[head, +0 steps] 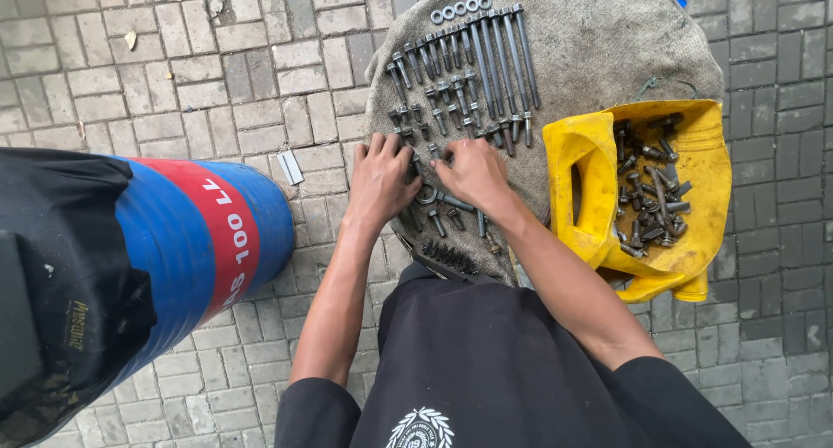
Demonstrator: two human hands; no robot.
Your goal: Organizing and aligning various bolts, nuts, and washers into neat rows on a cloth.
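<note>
A grey sackcloth (599, 40) lies on the paved ground with several dark bolts (486, 57) laid out in rows, long ones at the top and short ones lower down. A row of washers (460, 10) sits above them. My left hand (380, 181) rests palm down on the short bolts at the cloth's left side, fingers spread. My right hand (473, 172) lies just beside it, fingertips on small bolts in the middle. Whether either hand pinches a bolt is hidden by the fingers. More loose bolts (451, 209) lie below the hands.
A cut yellow plastic jug (590, 153) with several greasy bolts and nuts inside stands right of the cloth. A blue drum with a red band (200, 231) lies at the left, its near end covered in black. Grey paving bricks (217, 66) surround everything.
</note>
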